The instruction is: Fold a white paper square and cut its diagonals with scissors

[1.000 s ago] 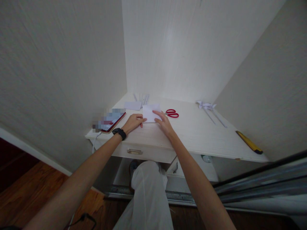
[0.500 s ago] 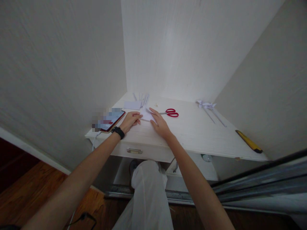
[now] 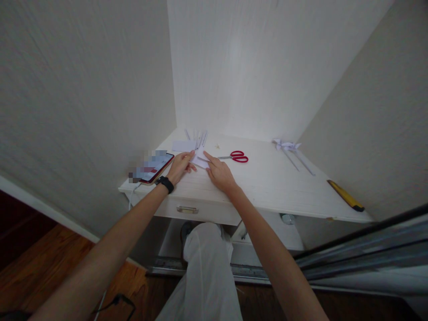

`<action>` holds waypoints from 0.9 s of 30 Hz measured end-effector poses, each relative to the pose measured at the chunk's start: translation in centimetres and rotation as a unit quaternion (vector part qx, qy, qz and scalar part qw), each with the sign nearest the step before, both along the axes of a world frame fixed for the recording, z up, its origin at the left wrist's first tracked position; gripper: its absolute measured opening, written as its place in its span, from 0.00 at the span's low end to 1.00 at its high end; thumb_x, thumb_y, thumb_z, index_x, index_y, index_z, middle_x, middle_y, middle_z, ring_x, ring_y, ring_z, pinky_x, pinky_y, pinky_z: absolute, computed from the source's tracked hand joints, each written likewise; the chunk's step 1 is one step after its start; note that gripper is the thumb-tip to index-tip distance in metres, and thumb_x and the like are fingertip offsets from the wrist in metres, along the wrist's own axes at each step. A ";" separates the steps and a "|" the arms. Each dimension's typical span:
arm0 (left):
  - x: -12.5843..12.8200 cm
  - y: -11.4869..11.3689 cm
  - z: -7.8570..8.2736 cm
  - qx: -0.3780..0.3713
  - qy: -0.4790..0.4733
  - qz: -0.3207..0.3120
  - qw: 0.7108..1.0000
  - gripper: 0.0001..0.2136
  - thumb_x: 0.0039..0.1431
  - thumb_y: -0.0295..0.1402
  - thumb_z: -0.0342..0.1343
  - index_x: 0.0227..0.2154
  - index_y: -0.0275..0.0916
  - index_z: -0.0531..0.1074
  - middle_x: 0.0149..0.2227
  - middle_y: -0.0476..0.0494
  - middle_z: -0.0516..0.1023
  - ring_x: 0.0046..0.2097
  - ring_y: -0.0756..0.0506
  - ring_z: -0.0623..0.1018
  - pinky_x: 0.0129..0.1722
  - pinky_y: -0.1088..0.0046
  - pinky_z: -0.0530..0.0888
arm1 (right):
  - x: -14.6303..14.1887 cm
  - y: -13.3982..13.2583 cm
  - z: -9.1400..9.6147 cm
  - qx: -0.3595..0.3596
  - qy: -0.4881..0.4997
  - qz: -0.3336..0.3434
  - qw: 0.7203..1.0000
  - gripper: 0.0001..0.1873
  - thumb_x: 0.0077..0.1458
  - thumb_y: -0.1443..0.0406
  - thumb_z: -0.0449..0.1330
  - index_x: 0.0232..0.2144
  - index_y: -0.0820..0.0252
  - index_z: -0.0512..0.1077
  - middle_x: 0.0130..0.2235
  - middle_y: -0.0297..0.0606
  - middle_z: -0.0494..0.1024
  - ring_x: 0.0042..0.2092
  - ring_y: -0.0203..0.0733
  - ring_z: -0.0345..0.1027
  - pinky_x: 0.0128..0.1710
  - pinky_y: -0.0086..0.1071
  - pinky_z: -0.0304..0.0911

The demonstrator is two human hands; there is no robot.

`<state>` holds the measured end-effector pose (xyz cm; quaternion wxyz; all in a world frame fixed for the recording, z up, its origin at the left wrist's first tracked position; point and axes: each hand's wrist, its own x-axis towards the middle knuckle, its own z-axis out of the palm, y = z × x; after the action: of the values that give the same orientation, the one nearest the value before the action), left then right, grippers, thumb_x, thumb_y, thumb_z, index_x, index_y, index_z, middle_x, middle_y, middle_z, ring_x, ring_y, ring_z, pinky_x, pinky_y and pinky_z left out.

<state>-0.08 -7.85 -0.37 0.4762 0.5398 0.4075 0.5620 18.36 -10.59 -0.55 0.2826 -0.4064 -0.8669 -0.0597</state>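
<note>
A small sheet of white paper (image 3: 201, 163) lies on the white desk between my hands, with a flap of it raised. My left hand (image 3: 181, 166) pinches its left edge between thumb and fingers. My right hand (image 3: 220, 171) grips the folded flap on the right side, index finger stretched along it and thumb below. Scissors with red handles (image 3: 238, 156) rest just right of my right hand, blades pointing toward the paper. Behind my left hand lie another flat piece of paper (image 3: 183, 146) and several thin paper strips or sticks (image 3: 201, 138).
At the left edge lies a phone (image 3: 155, 167) with a cable. Two white paper pinwheel-like shapes on sticks (image 3: 286, 146) lie at the back right. A yellow and black utility knife (image 3: 346, 196) sits near the right wall. Walls enclose the desk (image 3: 267, 187) on three sides.
My right hand has shifted slightly left, bringing the raised flap toward my left hand. My left thumb has moved up along the paper's edge, and the paper now sits turned.
</note>
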 end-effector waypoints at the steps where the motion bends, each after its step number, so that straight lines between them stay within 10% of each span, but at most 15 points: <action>1: 0.0 0.0 0.0 0.003 -0.003 0.005 1.000 0.16 0.54 0.46 0.60 0.34 0.36 0.69 0.24 0.50 0.71 0.21 0.52 0.75 0.16 0.82 0.63 | 0.0 0.0 0.0 0.002 -0.005 -0.004 1.000 0.17 0.62 0.71 0.50 0.51 0.64 0.70 0.67 0.44 0.57 0.59 0.51 0.61 0.53 0.46 0.63; 27: 0.2 0.0 0.2 -0.011 -0.063 -0.034 0.997 0.11 0.54 0.36 0.60 0.30 0.31 0.74 0.34 0.43 0.76 0.30 0.49 0.79 0.37 0.70 0.78 | -0.3 -0.2 0.2 0.006 -0.044 -0.020 0.999 0.18 0.63 0.68 0.51 0.54 0.64 0.68 0.66 0.47 0.58 0.61 0.50 0.58 0.54 0.46 0.61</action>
<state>0.08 -7.82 -0.21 0.5259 0.5118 0.3637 0.5738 18.08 -10.79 -0.38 0.2454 -0.4192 -0.8696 -0.0887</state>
